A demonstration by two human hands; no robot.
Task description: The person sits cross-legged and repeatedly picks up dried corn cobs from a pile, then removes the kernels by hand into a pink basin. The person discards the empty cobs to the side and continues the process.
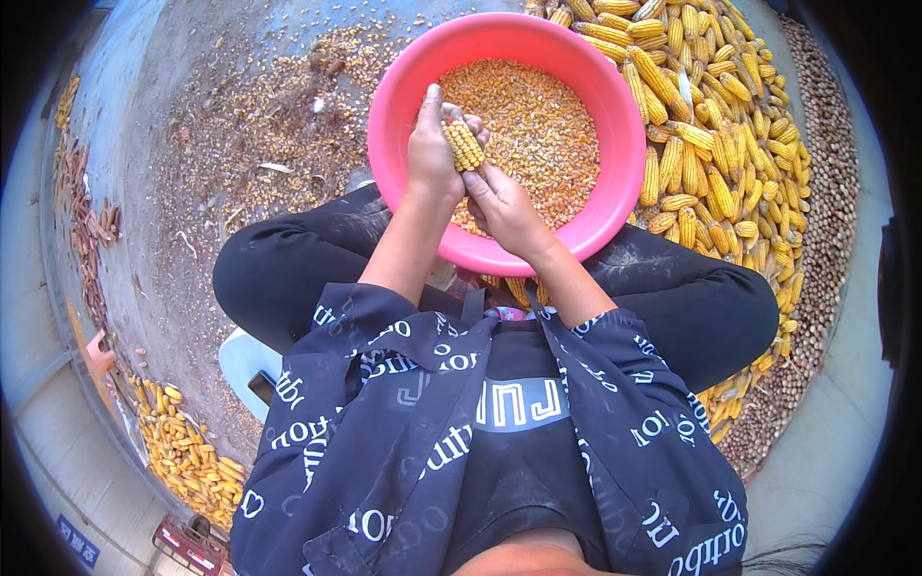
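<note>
A pink plastic basin (627, 173) stands before me between my bent legs, with loose corn kernels (536, 122) spread over its bottom. Above its left part, my left hand (432, 151) is closed around an ear of corn (463, 146), thumb pointing away from me. My right hand (504, 205) touches the ear's near end with thumb and fingertips; whether it grips the ear firmly is hard to see. Rows of yellow kernels still cover the visible side of the ear. The rest of it is hidden by my left palm and fingers.
Right of the basin lies a large heap of corn ears (720, 158), bordered by a band of bare cobs (828, 144). Scattered kernels and chaff (288, 129) cover ground at left. A white stool (241, 367) holding a phone (261, 387) and another corn heap (187, 453) are lower left.
</note>
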